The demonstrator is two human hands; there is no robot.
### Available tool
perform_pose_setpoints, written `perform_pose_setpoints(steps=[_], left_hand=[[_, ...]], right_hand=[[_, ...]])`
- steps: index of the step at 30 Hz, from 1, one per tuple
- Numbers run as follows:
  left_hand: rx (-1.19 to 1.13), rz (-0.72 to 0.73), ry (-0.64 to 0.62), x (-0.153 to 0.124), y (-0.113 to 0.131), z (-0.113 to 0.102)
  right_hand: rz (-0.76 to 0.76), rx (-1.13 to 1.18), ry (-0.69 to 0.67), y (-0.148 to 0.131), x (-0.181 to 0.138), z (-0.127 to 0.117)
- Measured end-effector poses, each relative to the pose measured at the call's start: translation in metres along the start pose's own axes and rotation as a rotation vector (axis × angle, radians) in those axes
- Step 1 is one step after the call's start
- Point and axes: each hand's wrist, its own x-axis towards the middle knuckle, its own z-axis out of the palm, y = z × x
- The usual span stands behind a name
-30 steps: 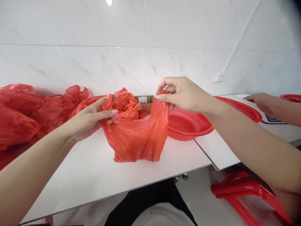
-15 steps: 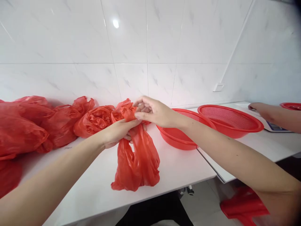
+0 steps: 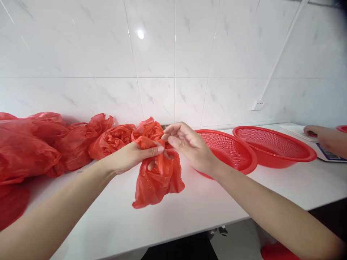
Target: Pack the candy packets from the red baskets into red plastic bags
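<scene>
My left hand [image 3: 132, 156] grips the gathered top of a red plastic bag [image 3: 157, 178], which hangs bunched just above the white table [image 3: 189, 209]. Touching the same bag top from the right, my right hand [image 3: 189, 146] has thumb and fingers pinching the plastic near my left fingertips. Behind the hands lies a heap of crumpled red plastic bags [image 3: 67, 139] along the wall.
Two red mesh baskets [image 3: 230, 150] [image 3: 273, 146] sit to the right on the table. Another person's hand [image 3: 322, 135] rests by a scale [image 3: 328, 153] at the far right. The tiled wall carries a socket [image 3: 257, 105].
The bag, spread open between both hands a second ago, is now gathered and lifted into a bunch. My hands have come together at its top, and the view tilted up.
</scene>
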Motion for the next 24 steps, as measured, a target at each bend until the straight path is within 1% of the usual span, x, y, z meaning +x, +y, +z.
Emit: perform_pose_setpoints(steps=[1,3,4,5,7,9,10,12,14,16,18,20,22,24], left_hand=[[0.069,-0.017,0.001,-0.001,0.001,0.001],[0.207,-0.053,0.017,-0.001,-0.001,0.006],[0.279,-0.051,0.041,-0.001,-0.003,0.01],[0.355,-0.027,0.09,0.0,-0.006,0.014],[0.523,0.069,0.237,0.002,-0.014,0.022],[0.67,0.201,0.385,0.004,-0.021,0.03],[0.715,0.262,0.434,0.004,-0.025,0.033],[0.769,0.339,0.481,0.003,-0.03,0.036],[0.808,0.353,0.49,0.001,-0.034,0.035],[0.837,0.338,0.466,-0.003,-0.038,0.034],[0.833,0.301,0.406,-0.008,-0.041,0.035],[0.812,0.229,0.348,-0.013,-0.043,0.039],[0.79,0.169,0.32,-0.02,-0.044,0.041],[0.766,0.147,0.299,-0.029,-0.048,0.037]], right_hand=[[0.064,0.027,0.027,0.011,0.0,0.001],[0.204,0.049,0.019,0.031,-0.001,0.003],[0.26,0.05,0.004,0.04,-0.001,0.004],[0.297,0.057,-0.003,0.046,-0.003,0.004],[0.327,0.115,-0.008,0.054,-0.005,0.004],[0.336,0.206,-0.047,0.055,-0.007,0.002],[0.344,0.236,-0.078,0.054,-0.008,0.0],[0.371,0.236,-0.142,0.052,-0.011,-0.006],[0.406,0.168,-0.187,0.05,-0.014,-0.013],[0.404,0.065,-0.19,0.048,-0.018,-0.016],[0.342,-0.041,-0.132,0.045,-0.023,-0.017],[0.258,-0.116,-0.078,0.041,-0.027,-0.014],[0.222,-0.154,-0.092,0.038,-0.031,-0.013],[0.244,-0.205,-0.142,0.037,-0.036,-0.015]])
